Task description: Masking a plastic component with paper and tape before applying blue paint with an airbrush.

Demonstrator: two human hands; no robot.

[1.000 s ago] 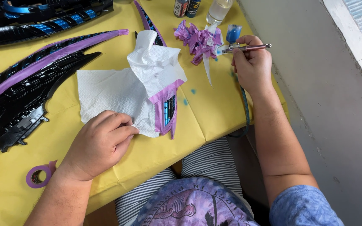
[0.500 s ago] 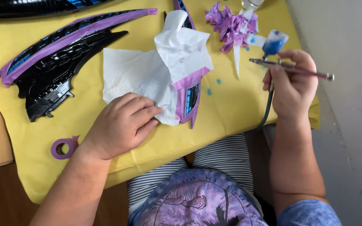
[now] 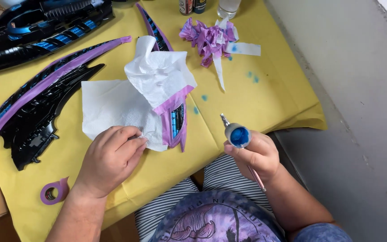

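My right hand point(image 3: 257, 154) grips an airbrush point(image 3: 238, 134) whose cup holds blue paint; its nozzle points up and left toward the masked part. My left hand point(image 3: 110, 159) rests knuckles up on white paper towel point(image 3: 113, 105), fingers curled, pressing its lower edge. The towel and purple masking tape cover a narrow curved black part point(image 3: 175, 121), leaving a small blue-painted strip exposed. All of it lies on a yellow table cover point(image 3: 265, 98).
Large black curved parts with purple tape point(image 3: 45, 89) lie at left, more black and blue parts point(image 3: 45, 27) behind. A pile of used purple tape point(image 3: 209, 38) sits at the back, bottles point(image 3: 193, 5) beyond it. A tape roll point(image 3: 52, 192) lies near my left forearm. Grey floor is to the right.
My right hand has brought the airbrush down from the right and turned it so its nozzle faces the masked part. My left hand stays on the paper towel.
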